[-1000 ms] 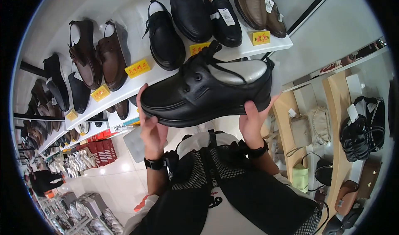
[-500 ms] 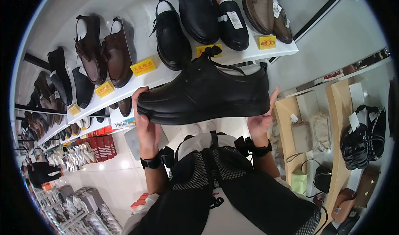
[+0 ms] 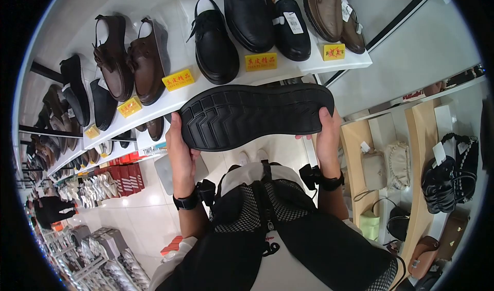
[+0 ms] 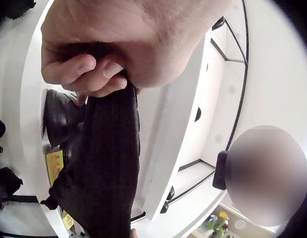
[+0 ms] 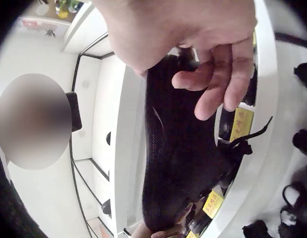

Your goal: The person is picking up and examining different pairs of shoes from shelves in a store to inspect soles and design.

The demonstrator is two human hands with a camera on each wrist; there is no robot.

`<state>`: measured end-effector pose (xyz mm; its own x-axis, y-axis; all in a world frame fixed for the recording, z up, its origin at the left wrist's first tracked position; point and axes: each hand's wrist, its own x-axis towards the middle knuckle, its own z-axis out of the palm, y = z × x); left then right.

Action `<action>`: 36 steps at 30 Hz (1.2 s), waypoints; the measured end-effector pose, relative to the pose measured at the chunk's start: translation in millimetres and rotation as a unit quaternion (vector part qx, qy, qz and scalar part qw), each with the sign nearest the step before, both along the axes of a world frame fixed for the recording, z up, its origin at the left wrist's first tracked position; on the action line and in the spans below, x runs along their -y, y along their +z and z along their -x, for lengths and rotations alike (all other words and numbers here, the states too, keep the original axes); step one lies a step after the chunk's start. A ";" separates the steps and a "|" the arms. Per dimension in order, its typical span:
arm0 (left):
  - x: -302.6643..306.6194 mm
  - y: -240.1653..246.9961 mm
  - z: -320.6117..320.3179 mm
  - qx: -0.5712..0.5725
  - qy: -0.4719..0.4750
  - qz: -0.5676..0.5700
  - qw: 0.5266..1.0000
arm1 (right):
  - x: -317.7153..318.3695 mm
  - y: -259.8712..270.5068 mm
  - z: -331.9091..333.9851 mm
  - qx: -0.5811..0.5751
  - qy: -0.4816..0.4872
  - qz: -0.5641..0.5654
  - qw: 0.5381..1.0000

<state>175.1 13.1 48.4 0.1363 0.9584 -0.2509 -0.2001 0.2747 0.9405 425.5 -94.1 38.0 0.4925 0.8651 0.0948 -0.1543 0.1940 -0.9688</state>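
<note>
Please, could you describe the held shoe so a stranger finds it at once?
Find the white shelf. Just in front of it, the left hand and right hand hold a black shoe. Unlike the shoes on the shelf, it shows its treaded sole.

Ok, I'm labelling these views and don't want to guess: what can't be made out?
- Upper of the held shoe: head view, turned behind its sole.
- Some fingers of the right hand: head view, behind the shoe.
- Heel of the top black slip-on: cut off by head view's upper edge.
- Print on the white shoe tags: head view, too small.
</note>
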 end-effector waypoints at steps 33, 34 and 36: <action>-9.7 -17.4 13.8 0.218 -0.124 -0.142 0.958 | 5.7 -22.3 1.5 0.018 -0.023 -0.138 0.990; -10.0 -18.0 14.2 0.218 -0.124 -0.142 0.958 | 6.9 -23.3 1.8 0.012 -0.028 -0.144 0.989; -11.1 -20.3 16.3 0.232 -0.128 -0.147 0.953 | 8.4 -20.4 4.7 0.011 -0.028 -0.142 0.989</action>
<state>158.8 24.2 28.1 0.4067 0.8980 0.1678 -0.5756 0.1092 0.8104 420.8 -102.4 17.6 0.5338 0.7737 0.3414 -0.1150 0.4663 -0.8771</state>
